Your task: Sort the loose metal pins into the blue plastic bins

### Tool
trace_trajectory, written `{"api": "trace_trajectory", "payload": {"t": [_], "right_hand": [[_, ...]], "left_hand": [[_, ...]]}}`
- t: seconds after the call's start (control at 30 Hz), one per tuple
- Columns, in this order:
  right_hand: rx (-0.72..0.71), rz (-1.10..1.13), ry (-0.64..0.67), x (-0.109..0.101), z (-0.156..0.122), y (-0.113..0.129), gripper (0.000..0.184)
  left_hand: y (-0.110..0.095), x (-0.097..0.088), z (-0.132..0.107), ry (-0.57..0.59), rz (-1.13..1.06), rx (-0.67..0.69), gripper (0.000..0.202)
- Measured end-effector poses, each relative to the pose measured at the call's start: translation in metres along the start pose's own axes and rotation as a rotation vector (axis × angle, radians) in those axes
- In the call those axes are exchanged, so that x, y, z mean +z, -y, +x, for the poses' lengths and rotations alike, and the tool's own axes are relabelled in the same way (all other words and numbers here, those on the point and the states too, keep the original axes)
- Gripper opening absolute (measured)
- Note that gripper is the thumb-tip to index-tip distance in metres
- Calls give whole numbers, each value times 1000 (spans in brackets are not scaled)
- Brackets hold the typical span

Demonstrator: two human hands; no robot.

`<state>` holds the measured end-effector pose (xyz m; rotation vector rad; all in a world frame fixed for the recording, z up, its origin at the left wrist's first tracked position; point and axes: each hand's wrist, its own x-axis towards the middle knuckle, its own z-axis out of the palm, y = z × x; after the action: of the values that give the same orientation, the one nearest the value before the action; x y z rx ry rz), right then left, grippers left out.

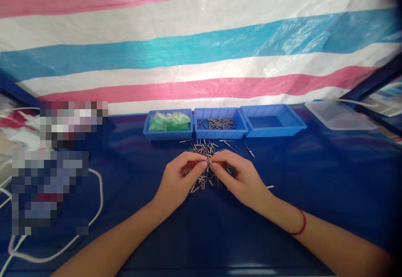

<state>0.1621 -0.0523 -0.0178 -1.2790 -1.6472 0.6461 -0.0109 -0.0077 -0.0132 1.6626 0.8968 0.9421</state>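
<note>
Fingertips together, my left hand (179, 176) and my right hand (240, 174) meet over a pile of pop rivets (204, 183) on the blue table. Thumbs and forefingers of both hands pinch a small silvery metal piece (209, 163), which looks like a pop rivet; most of it is hidden by the fingers. A dark object (231, 170) shows under my right palm, too covered to name. Behind the pile, a few single rivets lie loose, one of them (249, 150) to the right.
Three blue bins stand in a row: one with green packets (169, 121), one holding rivets (220, 123), one at right (272, 121). A translucent plastic lid (341, 116) lies at back right. A white cable (101, 189) loops at left near blurred-out items. Striped sheeting (201, 51) hangs behind.
</note>
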Motion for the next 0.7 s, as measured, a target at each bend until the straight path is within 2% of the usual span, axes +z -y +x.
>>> {"api": "trace_trajectory", "payload": {"t": [0.2,0.43,0.53,0.63,0.7], "right_hand": [[11,4,-76,-1,0,0,5],[-103,-56,-132,-5,0,6,7],[-145,-175,-176,-21,9,6,14],[-149,-366,-409,-51,25,-12,15],[-129,-523,-554,-72,36,-33,18]], "left_hand": [[2,-3,2,5,47,69,15],[-1,-4,3,78,210,118,15],[-5,-4,1,60,364,170,19],[-9,0,2,50,496,301,24],[-11,8,4,143,583,410,20]]}}
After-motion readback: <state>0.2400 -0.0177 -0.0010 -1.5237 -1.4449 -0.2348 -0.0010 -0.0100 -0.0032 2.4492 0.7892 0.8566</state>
